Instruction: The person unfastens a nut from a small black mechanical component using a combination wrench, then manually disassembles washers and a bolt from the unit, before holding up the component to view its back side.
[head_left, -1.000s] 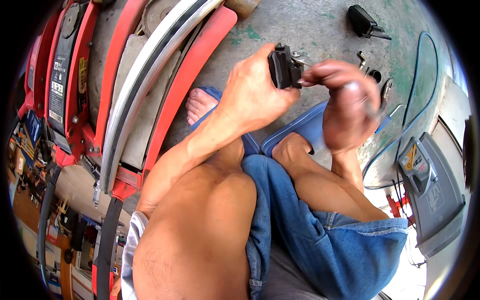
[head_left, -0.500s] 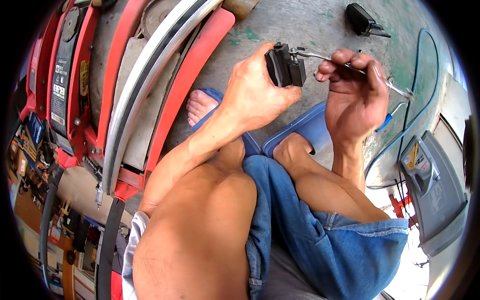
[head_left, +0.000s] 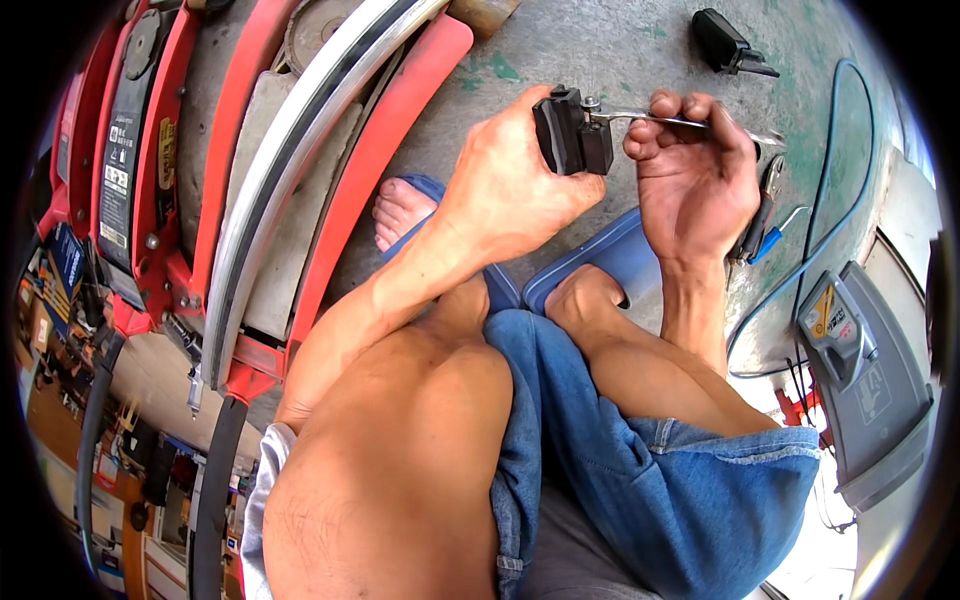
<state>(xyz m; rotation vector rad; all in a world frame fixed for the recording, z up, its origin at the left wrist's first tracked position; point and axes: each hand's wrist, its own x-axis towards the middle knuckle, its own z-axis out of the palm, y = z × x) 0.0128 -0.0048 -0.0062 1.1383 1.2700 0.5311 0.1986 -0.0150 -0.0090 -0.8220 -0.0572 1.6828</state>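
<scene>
In the head view, your left hand [head_left: 500,170] is wrapped around one black block [head_left: 572,132], held up over the floor [head_left: 610,45] between your knees and the floor's far side. Your right hand [head_left: 697,190] pinches one silver wrench [head_left: 632,114] between thumb and fingers; its left end meets a bolt [head_left: 590,103] at the top of the block, though you cannot tell how fully it is seated.

One more black piece [head_left: 722,40] lies toward the floor's far right corner. Near the floor's right edge, just beside your right wrist, you have one pair of pliers [head_left: 757,222] and one blue-handled hook tool [head_left: 769,243]. One blue cable [head_left: 832,120] loops past them, close to your tools. Two blue sandals [head_left: 600,252] are on your feet below the work.

Along the floor's left edge, a red metal frame [head_left: 355,180] and a curved silver bar [head_left: 285,150] wall off that side. The frame's black panel [head_left: 122,130] bears white printed labels; a grey plastic panel [head_left: 870,400] at right carries a yellow sticker [head_left: 823,312].
</scene>
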